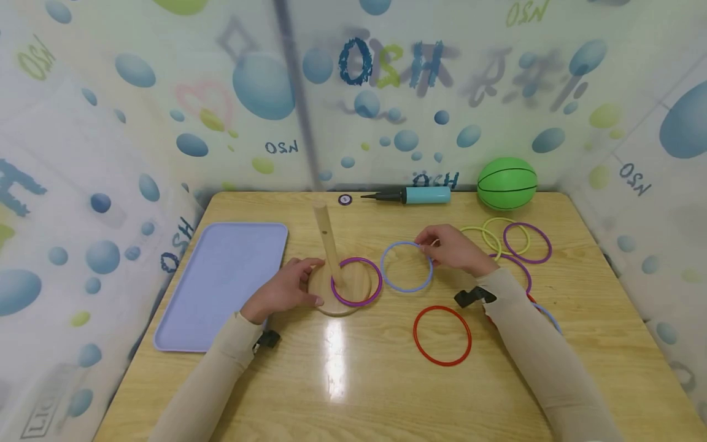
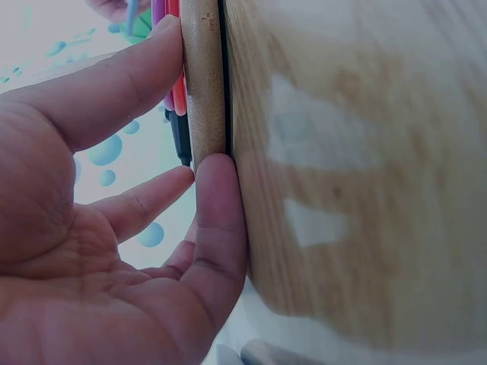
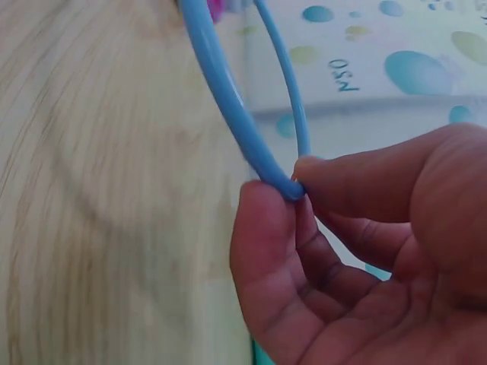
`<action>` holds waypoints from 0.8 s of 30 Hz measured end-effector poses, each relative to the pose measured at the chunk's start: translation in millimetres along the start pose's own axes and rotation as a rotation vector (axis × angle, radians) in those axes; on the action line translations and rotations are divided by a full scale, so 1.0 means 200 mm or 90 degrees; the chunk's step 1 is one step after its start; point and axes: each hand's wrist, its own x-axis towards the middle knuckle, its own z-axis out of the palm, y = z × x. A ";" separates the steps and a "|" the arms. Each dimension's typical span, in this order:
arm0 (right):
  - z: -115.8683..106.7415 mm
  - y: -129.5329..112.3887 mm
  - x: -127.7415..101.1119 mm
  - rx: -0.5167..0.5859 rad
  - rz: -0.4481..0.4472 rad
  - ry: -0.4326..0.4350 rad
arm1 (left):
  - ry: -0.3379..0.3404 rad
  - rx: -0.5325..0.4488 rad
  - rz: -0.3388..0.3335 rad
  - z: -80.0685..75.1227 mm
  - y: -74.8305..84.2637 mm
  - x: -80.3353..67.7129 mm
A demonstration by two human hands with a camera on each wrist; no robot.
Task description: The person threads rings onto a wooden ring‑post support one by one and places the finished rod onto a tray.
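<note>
My left hand (image 1: 287,283) holds the edge of a round wooden base (image 1: 326,305), with the thumb and a finger against its rim in the left wrist view. From the base rises an upright wooden peg (image 1: 329,245). A purple ring (image 1: 380,279) and a red ring (image 2: 179,97) lie around the peg on the base. Just right of them, my right hand (image 1: 450,245) pinches a light blue ring (image 1: 407,290) between thumb and fingers. In the right wrist view this blue ring (image 3: 221,80) is raised off the table.
A red ring (image 1: 415,334) lies in front. Yellow rings (image 1: 528,236), purple rings (image 1: 550,245) and another blue ring (image 1: 549,314) lie at right, partly behind my arm. A lilac tray (image 1: 221,276) lies left. At the back are a hand pump (image 1: 428,195) and green ball (image 1: 507,184).
</note>
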 end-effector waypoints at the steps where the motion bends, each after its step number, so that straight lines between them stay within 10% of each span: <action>1: 0.00 -0.01 -0.01 0.012 0.001 -0.004 | 0.000 0.000 0.002 0.00 0.00 0.00; 24: -0.02 -0.33 -0.16 0.179 -0.062 -0.001 | 0.002 -0.025 0.003 0.00 -0.01 0.00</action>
